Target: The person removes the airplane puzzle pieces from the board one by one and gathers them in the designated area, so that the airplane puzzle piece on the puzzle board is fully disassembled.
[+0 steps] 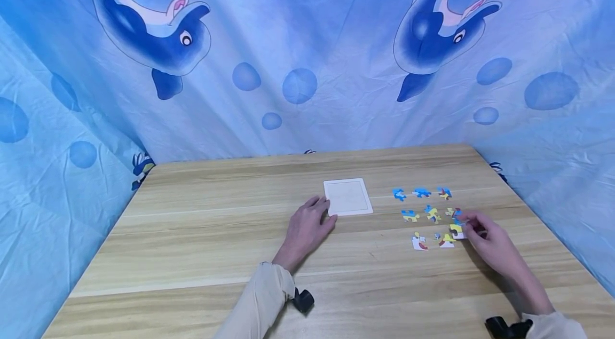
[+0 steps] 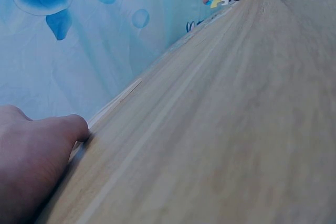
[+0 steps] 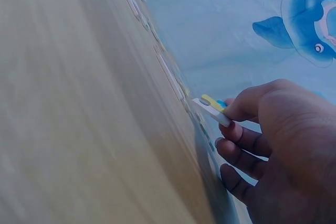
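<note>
My right hand (image 1: 490,240) pinches a yellow, white and blue jigsaw piece (image 3: 214,109) between thumb and fingertips, lifted over the right end of the loose pieces. The left hand (image 1: 307,226) rests at the near left corner of a square white puzzle tray (image 1: 348,213), its fingers along the left edge and its thumb by the near edge. The tray shows a plain, bare inside with a raised border. In the left wrist view, the left thumb (image 2: 73,127) lies beside the tray's thin edge, and the other fingers are mostly hidden.
Several loose jigsaw pieces lie in rough rows right of the tray, among them a blue piece (image 1: 422,192), a yellow one (image 1: 433,214) and a white and red one (image 1: 419,243). Behind the wooden table (image 1: 192,221) hangs a blue dolphin curtain (image 1: 346,88).
</note>
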A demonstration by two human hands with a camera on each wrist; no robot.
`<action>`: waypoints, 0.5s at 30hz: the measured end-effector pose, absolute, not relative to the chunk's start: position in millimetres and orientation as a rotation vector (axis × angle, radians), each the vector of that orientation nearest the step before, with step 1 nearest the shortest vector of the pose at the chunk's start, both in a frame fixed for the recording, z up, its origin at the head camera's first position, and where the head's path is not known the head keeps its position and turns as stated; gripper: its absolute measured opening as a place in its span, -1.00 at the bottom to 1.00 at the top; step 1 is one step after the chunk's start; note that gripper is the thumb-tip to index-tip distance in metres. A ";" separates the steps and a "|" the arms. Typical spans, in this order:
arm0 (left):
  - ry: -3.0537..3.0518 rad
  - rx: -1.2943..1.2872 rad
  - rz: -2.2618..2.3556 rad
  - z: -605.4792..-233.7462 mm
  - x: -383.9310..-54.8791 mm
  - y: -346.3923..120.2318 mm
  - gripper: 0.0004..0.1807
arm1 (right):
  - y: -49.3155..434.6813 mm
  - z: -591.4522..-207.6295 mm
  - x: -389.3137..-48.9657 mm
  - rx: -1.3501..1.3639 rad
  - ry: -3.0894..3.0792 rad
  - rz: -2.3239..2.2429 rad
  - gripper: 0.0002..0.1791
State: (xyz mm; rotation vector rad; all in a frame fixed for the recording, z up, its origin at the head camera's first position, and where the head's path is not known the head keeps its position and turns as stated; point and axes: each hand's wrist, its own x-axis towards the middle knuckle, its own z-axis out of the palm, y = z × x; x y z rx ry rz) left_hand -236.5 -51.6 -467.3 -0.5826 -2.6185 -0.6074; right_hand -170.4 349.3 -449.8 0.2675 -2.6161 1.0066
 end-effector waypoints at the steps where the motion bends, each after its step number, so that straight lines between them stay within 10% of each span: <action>1: -2.617 -0.584 -0.606 -467.2 -236.8 -51.6 -0.57 | 350.2 -450.0 -169.8 0.267 -2.611 1.002 -0.77; 15: -2.628 -0.582 -0.615 -467.0 -236.6 -52.3 -0.56 | 357.9 -448.8 -163.7 0.196 -2.665 0.953 -0.76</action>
